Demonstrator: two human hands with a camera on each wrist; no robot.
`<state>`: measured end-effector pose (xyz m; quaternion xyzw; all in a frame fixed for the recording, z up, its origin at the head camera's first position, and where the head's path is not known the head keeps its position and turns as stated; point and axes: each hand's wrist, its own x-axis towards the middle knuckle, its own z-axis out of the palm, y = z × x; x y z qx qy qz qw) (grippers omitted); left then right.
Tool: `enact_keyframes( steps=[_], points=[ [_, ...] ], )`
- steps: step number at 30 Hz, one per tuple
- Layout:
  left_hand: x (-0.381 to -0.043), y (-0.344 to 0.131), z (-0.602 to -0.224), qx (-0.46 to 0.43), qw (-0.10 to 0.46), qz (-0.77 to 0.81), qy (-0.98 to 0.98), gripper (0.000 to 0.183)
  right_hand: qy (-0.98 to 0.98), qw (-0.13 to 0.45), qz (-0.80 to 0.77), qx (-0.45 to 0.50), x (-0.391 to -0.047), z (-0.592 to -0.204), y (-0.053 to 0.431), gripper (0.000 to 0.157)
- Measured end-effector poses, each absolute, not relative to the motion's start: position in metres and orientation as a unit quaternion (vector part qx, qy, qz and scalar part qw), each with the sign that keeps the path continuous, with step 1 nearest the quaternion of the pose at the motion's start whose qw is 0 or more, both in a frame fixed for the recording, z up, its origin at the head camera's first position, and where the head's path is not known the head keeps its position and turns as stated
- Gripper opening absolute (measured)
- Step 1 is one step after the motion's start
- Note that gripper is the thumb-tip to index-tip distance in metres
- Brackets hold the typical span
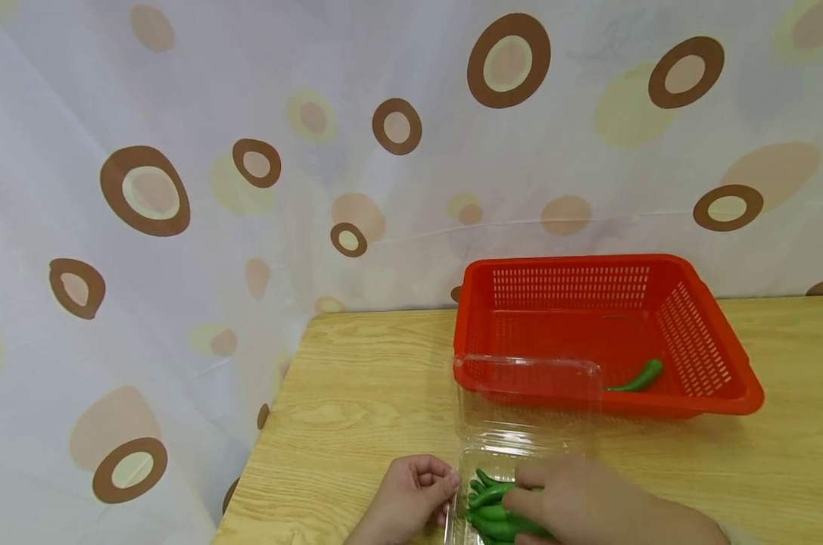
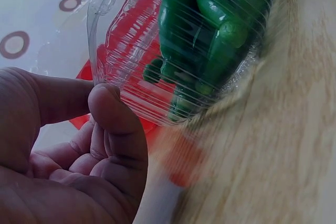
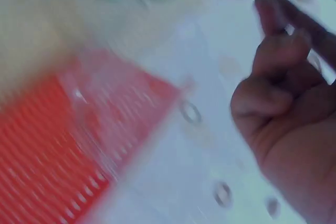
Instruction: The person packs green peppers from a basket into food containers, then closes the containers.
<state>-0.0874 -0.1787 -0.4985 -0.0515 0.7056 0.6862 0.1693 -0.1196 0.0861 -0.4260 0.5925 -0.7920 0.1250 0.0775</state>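
Behind our hands, a red basket [image 1: 690, 333] sits on the wooden table [image 1: 356, 393] with one green pepper [image 1: 639, 377] inside, before a spotted curtain [image 1: 247, 166]. At the near edge lies a clear plastic box [image 1: 513, 446], lid up, holding glossy green peppers [image 1: 489, 507]. Our left hand [image 1: 411, 499] pinches its left rim; our right hand [image 1: 575, 503] reaches over the peppers, though we cannot tell whether it grips them.

- Light wooden worktop [image 1: 356, 393], grain showing, set against a spotted curtain.
- Red slotted basket [image 1: 711, 356] stands on its far right part.
- Clear plastic clamshell box [image 1: 520, 424], lid open, sits just before the basket.
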Motion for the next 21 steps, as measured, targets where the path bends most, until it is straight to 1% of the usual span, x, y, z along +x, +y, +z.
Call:
enact_keyframes(
  steps=[1,3,4,7,8,10,12,14,15,18,21],
  points=[
    [-0.088,-0.179,-0.499,-0.050,0.169,0.685,0.707,0.017,-0.793,0.079,0.136,0.588,-0.120,-0.412,0.089,0.021],
    [-0.088,-0.179,-0.499,-0.047,0.168,0.684,0.709,0.018,-0.784,0.114,0.169,0.586,-0.124,-0.380,0.096,0.024],
    [-0.088,-0.179,-0.499,-0.045,0.167,0.683,0.709,0.018,-0.775,0.144,0.189,0.586,-0.129,-0.363,0.099,0.026],
    [-0.089,-0.180,-0.498,-0.040,0.165,0.683,0.711,0.018,-0.745,0.265,0.231,0.567,-0.153,-0.319,0.110,0.030],
    [-0.089,-0.180,-0.498,-0.038,0.163,0.682,0.712,0.018,-0.738,0.289,0.243,0.559,-0.166,-0.307,0.113,0.033],
    [-0.091,-0.180,-0.497,-0.035,0.159,0.682,0.713,0.019,-0.762,0.290,0.243,0.526,-0.191,-0.288,0.121,0.022],
    [-0.092,-0.181,-0.497,-0.034,0.155,0.682,0.714,0.018,-0.813,0.254,0.220,0.475,-0.218,-0.278,0.127,0.015],
    [-0.092,-0.181,-0.496,-0.035,0.150,0.681,0.716,0.017,-0.864,0.195,0.187,0.425,-0.246,-0.280,0.133,0.017],
    [-0.092,-0.181,-0.496,-0.035,0.149,0.682,0.715,0.017,-0.884,0.157,0.169,0.407,-0.260,-0.284,0.137,0.021],
    [-0.092,-0.181,-0.495,-0.039,0.149,0.684,0.714,0.017,-0.919,0.027,0.129,0.370,-0.298,-0.309,0.149,0.017],
    [-0.092,-0.180,-0.494,-0.041,0.151,0.685,0.711,0.017,-0.929,-0.108,0.104,0.338,-0.324,-0.343,0.165,0.019]
  ],
)
